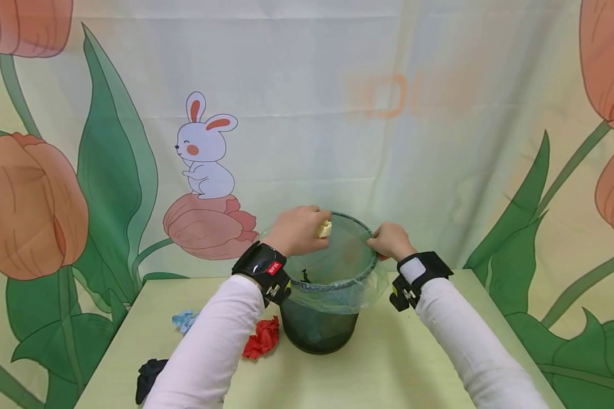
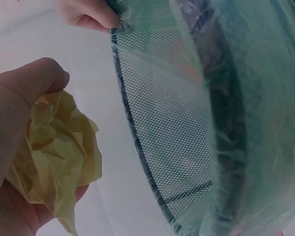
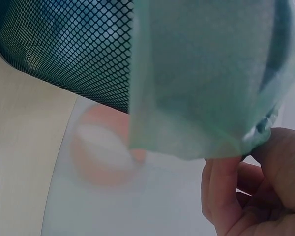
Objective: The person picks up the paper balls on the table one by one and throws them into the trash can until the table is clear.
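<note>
A black mesh wastebasket (image 1: 319,329) stands on the table, lined with a thin green plastic bag (image 1: 337,298) folded over its rim. My left hand (image 1: 299,230) holds a crumpled ball of yellow paper (image 2: 59,147) above the left side of the basket's mouth. On the opposite side, my right hand (image 1: 391,240) pinches the rim and bag edge between thumb and fingers, as the right wrist view also shows. Left of the basket's base lies a red crumpled paper ball (image 1: 262,338). A small black item shows inside the basket, too small to tell.
Further left on the table (image 1: 399,352) lie a light blue crumpled paper ball (image 1: 185,321) and a black crumpled piece (image 1: 150,379), partly behind the left sleeve. A printed curtain (image 1: 307,113) with tulips and a rabbit hangs behind the table's back edge.
</note>
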The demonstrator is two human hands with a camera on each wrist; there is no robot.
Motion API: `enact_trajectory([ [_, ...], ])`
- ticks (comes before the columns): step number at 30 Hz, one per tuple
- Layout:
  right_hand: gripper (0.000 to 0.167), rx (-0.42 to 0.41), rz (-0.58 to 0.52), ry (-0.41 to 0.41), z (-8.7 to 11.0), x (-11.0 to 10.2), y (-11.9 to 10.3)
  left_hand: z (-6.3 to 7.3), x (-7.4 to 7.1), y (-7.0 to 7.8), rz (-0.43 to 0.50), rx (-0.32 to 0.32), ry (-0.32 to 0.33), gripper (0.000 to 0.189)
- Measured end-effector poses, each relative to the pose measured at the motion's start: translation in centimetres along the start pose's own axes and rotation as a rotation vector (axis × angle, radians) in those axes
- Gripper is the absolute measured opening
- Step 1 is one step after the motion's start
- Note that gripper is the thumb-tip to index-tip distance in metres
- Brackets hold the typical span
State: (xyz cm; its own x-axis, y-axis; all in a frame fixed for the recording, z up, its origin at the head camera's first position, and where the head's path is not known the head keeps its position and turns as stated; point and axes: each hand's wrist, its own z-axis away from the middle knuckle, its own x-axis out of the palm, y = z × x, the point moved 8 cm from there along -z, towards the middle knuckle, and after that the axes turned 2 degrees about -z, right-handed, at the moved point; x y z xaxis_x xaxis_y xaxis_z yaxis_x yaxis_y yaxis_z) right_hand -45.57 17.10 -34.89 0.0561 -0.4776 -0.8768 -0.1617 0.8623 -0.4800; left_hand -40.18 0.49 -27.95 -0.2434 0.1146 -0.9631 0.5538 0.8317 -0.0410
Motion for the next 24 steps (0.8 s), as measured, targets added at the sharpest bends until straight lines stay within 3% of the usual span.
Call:
enact_trajectory([
  [17,0.045,0.018,-0.023,-0.007,0.03,0.08,0.13,0.07,0.05,-0.13,0.059,-0.016,0.006,0.034],
  [24,0.046,0.011,-0.029,0.000,0.02,0.12,0.13,0.30,0.55,-0.32,0.039,-0.027,-0.046,0.044],
])
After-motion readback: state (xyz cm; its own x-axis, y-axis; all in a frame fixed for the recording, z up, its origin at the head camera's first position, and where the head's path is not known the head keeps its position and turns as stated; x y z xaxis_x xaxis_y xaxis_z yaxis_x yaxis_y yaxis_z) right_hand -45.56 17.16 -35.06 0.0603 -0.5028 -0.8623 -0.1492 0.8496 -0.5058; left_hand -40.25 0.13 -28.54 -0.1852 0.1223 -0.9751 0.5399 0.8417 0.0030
